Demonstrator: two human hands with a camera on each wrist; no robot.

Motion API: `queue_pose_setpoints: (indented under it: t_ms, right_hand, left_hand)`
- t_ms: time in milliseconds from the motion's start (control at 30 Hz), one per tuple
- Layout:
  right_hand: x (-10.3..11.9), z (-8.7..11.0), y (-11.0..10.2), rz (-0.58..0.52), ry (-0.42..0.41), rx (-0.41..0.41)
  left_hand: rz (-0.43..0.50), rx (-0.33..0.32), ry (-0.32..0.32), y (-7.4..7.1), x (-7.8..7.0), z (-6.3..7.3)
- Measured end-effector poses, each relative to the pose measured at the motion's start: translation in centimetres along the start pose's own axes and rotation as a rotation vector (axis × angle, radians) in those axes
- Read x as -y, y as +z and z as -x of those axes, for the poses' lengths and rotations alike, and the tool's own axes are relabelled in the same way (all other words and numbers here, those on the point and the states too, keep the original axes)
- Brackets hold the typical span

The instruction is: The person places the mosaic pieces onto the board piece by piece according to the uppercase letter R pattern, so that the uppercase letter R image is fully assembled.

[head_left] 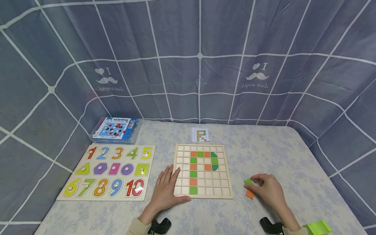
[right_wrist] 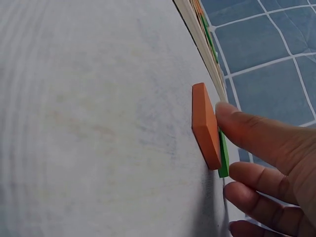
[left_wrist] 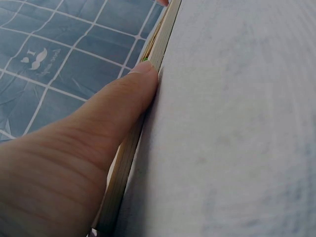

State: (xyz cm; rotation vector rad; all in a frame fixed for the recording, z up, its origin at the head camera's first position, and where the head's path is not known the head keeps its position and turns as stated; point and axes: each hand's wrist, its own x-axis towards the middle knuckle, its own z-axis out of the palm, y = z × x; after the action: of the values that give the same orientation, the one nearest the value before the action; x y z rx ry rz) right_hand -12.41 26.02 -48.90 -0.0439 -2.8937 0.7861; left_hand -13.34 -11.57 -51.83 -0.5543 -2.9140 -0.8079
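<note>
My left hand [head_left: 165, 191] lies spread at the left front corner of a wooden grid board [head_left: 230, 193], fingers over its left edge. In the left wrist view, the thumb [left_wrist: 116, 101] presses along the board's front edge. Orange and green tiles on the board form a P-like shape with rounded dark green pieces [head_left: 215, 167] on its right. Right of the board, my right hand [head_left: 268, 191] pinches a green square tile [head_left: 248, 181] between thumb and fingers, low over the table. An orange square tile [head_left: 249, 194] lies right beside it, nearer me.
Behind the board lies a small pattern card [head_left: 200, 134] showing an R. A number and shape puzzle board [head_left: 111, 173] sits at left, with a clear plastic box [head_left: 115, 130] behind it. A bright green object [head_left: 318, 227] stands at the front right. A grey-blue curtain [head_left: 182, 75] surrounds the table.
</note>
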Motion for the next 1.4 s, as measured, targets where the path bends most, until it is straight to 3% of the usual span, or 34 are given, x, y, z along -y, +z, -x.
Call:
queue_pose_setpoints:
  t_ms: [533, 800, 967, 1167, 1400]
  right_hand:
    - [0.8, -0.4, 0.0, 0.010, 0.038, 0.062]
    - [1.3, -0.5, -0.1, -0.039, 0.028, 0.124]
    - [1.3, -0.6, -0.1, -0.074, -0.026, 0.111]
    - [2.1, -1.5, 0.4, -0.202, -0.089, 0.076]
    - [5.3, -4.0, 1.9, -0.328, -0.122, 0.124]
  left_hand:
    - [0.002, -0.007, 0.009, -0.1, 0.1, 0.1]
    - [-0.006, 0.004, 0.002, 0.1, 0.1, 0.1]
    - [-0.002, 0.006, 0.001, 0.0, 0.0, 0.0]
    - [-0.003, 0.008, 0.003, -0.2, 0.0, 0.0]
    - [-0.012, 0.003, 0.007, -0.2, 0.0, 0.0]
